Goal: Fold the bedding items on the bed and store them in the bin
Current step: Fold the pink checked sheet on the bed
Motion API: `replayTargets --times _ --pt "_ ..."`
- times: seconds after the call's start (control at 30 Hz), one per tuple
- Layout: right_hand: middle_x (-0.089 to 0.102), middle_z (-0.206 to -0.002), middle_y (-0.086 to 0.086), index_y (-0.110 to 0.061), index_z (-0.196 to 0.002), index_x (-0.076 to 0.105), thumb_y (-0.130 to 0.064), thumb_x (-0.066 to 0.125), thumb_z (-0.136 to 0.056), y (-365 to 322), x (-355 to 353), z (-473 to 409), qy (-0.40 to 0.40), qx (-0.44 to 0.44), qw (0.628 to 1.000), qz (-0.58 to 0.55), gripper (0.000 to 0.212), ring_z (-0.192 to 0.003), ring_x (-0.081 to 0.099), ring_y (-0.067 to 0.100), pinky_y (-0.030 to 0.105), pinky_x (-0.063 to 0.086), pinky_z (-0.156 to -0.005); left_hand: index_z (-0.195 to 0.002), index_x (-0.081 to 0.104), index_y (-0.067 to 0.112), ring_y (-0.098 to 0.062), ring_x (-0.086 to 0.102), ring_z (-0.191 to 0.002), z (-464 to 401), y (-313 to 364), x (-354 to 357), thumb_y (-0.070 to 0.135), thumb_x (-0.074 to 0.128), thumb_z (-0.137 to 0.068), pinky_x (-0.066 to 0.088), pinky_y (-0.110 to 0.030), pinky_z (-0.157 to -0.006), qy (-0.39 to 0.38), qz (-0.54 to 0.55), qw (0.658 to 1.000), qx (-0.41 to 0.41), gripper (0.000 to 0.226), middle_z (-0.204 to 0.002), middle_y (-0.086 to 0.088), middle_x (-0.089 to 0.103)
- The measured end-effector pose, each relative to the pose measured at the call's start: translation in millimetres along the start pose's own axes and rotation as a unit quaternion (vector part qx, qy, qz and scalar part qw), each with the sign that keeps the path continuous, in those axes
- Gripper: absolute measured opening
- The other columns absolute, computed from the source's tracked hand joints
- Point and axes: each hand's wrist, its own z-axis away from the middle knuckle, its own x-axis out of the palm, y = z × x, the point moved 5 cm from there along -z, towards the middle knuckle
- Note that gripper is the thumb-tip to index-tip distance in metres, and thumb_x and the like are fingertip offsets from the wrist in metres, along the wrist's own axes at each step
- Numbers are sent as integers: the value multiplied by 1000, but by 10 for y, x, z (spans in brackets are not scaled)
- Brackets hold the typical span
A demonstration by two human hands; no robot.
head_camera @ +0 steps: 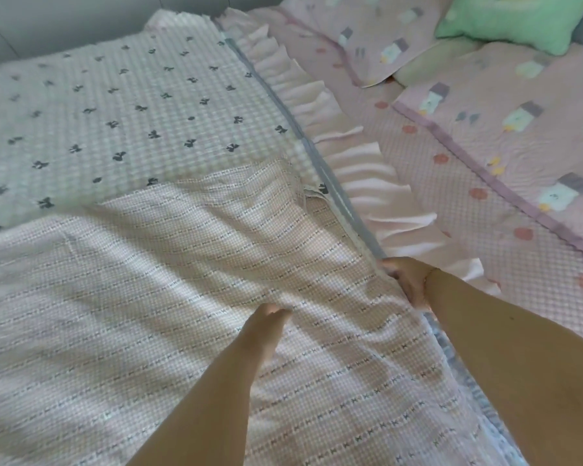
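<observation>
Head view. A pink gingham blanket [169, 297] with rows of small dark crosses lies spread over the near part of the bed, loosely rippled, filling the area under and to the left of both forearms. Its far edge ends ahead of the hands, where a frayed corner sits against the grey piping of the layer below.

Left hand [270, 317]: reaching forward over the blanket, fingers straight and together, tips touching or pressing the cloth — released, holding nothing that can be seen.

Right hand [406, 280]: at the blanket's right edge, just beyond and to the right of the left hand. The fingers curl over the edge and appear to grasp the fabric; the fingertips are hidden in the fold, so the exact hold cannot be told.

Beneath the blanket, ahead and to the left of the hands, lies a pale checked quilt [132, 105] printed with dark bow shapes. Its pink ruffled border [347, 153] runs diagonally from far ahead down to the right hand.

To the right of the right hand, the bed [428, 183] carries a pink quilted cover with red dots. Far ahead and right rest two pink patterned pillows [519, 109] — and behind them a green cushion [515, 21].

No bin is in view.
</observation>
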Motion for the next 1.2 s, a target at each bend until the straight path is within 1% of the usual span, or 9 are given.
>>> replayTargets --times 0.07,0.2,0.3,0.5,0.63,0.77,1.0,1.13,1.2 --pt "63 -122 18 -7 -132 50 -57 59 -82 -225 213 -150 -51 28 998 -36 72 -104 62 35 50 45 -98 -136 47 13 -18 52 -102 -212 149 -214 35 50 -98 44 -30 -83 34 -8 999 13 44 -126 -7 54" --pt "51 -138 14 -1 -124 58 -88 49 -60 -616 588 -556 -113 60 992 -19 108 -120 52 30 51 34 -108 -130 52 14 -36 56 -113 -597 314 -464 34 49 -97 47 -40 -89 61 2 998 -17 39 -127 -21 56" --pt "59 -96 15 3 -119 59 -92 36 -61 -929 857 -797 -126 66 989 -39 113 -83 55 25 35 44 -81 -127 54 8 -38 54 -119 -813 459 -523 31 50 -98 49 -38 -83 67 27 997 -15 38 -127 -29 52" --pt "68 -98 15 -1 -102 67 -69 46 -83 -1637 1346 -1188 -112 -25 986 -125 73 -84 65 28 38 54 -80 -130 53 16 -36 52 -121 -1278 723 -641 31 48 -97 46 -39 -88 87 59 994 -12 37 -136 -21 51" --pt "70 -109 15 -9 -118 62 -43 62 -85 -1921 1559 -1274 -172 -77 968 -163 47 -94 68 31 42 54 -76 -133 51 19 -31 52 -122 -1477 841 -681 34 49 -97 44 -43 -101 109 55 992 -14 39 -131 -14 54" --pt "72 -88 13 -3 -101 66 -18 58 -88 -2269 1541 -1293 -193 -123 957 -176 22 -78 70 28 37 53 -72 -131 53 18 -35 53 -120 -1608 962 -767 33 52 -95 45 -45 -101 122 52 991 -1 39 -131 -18 56" --pt "54 -77 12 -9 -77 52 5 52 -84 -3501 947 -998 -77 -341 902 -252 16 -72 56 25 34 50 -66 -140 47 15 -35 48 -127 -1799 1428 -1009 27 53 -96 39 -47 -109 155 70 983 76 46 -139 -18 50" --pt "52 -81 14 -3 -63 59 0 48 -81 -3536 940 -969 -124 -276 898 -321 21 -75 54 28 36 47 -78 -144 41 22 -25 40 -134 -1888 1524 -990 34 49 -97 34 -48 -112 127 101 984 71 48 -149 -2 40" --pt "52 -76 12 -2 -69 58 -5 50 -81 -3392 951 -1113 -55 -253 926 -276 15 -65 50 25 33 44 -74 -144 41 22 -23 39 -135 -1891 1539 -944 33 48 -98 33 -45 -112 121 101 985 75 48 -149 -1 39"
